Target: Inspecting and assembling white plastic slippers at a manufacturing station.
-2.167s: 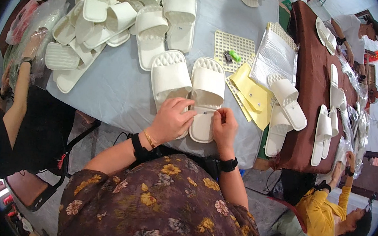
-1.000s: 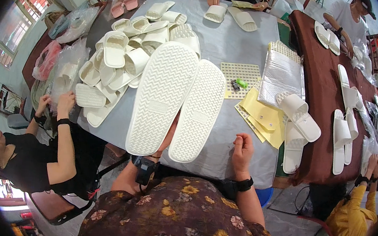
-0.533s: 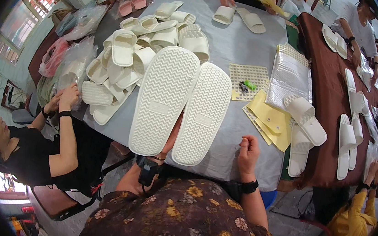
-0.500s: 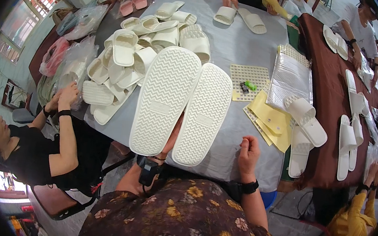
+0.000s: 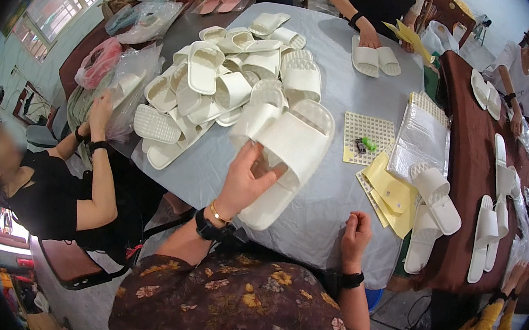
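Note:
My left hand (image 5: 244,182) grips a pair of white slide slippers (image 5: 285,148), held together above the grey table (image 5: 345,193), straps facing up and tilted to the upper right. My right hand (image 5: 356,234) rests at the table's near edge, fingers curled, with nothing in it. A heap of white slippers (image 5: 221,83) lies just beyond and left of the held pair.
A yellow gridded mat (image 5: 365,137) with a small green piece, silvery bags (image 5: 420,143) and yellow sheets (image 5: 390,191) lie to the right, beside more slippers (image 5: 434,205). A seated person (image 5: 49,187) is at my left; others work at the far end and at the brown table (image 5: 472,154).
The slipper pair was lifted close to the camera with the soles showing; it is now turned over, straps up, and lowered toward the table. My right hand stayed at the table edge.

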A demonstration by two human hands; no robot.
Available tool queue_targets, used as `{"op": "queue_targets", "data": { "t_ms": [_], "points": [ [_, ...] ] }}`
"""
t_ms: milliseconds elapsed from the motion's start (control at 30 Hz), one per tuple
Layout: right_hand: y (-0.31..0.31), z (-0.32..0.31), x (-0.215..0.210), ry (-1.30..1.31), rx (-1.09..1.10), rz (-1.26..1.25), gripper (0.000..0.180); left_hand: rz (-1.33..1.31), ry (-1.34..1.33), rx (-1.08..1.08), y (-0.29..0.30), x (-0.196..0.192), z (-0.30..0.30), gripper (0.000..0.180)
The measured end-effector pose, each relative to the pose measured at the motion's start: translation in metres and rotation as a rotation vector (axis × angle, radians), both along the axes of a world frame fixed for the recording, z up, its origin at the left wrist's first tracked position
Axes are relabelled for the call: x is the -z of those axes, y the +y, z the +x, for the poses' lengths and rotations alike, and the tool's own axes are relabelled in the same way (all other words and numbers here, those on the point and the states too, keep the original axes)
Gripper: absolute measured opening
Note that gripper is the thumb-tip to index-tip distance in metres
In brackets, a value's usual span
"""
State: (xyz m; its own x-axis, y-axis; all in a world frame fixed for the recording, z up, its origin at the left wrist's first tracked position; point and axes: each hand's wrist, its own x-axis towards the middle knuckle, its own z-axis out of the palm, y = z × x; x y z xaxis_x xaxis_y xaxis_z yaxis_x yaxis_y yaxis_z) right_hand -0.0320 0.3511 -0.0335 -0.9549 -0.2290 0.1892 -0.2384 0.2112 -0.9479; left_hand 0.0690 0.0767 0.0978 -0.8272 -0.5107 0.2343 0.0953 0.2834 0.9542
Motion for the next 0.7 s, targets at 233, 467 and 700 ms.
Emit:
{"op": "queue_targets", "data": {
  "t_ms": [233,467,700],
  "points": [
    [0.008,0.001,0.007,0.0,0.019,0.068,0.011,-0.713,-0.006,-0.309,-0.088,-0.009,-0.053,0.05],
    [0.002,0.0,0.006,-0.008,0.063,0.092,0.012,-0.845,-0.051,-0.352,-0.199,-0.042,-0.127,0.036],
    [0.047,-0.018,-0.037,-0.068,0.18,-0.091,0.01,-1.139,-0.417,-0.299,-0.215,0.031,-0.105,0.052]
  ]
}}
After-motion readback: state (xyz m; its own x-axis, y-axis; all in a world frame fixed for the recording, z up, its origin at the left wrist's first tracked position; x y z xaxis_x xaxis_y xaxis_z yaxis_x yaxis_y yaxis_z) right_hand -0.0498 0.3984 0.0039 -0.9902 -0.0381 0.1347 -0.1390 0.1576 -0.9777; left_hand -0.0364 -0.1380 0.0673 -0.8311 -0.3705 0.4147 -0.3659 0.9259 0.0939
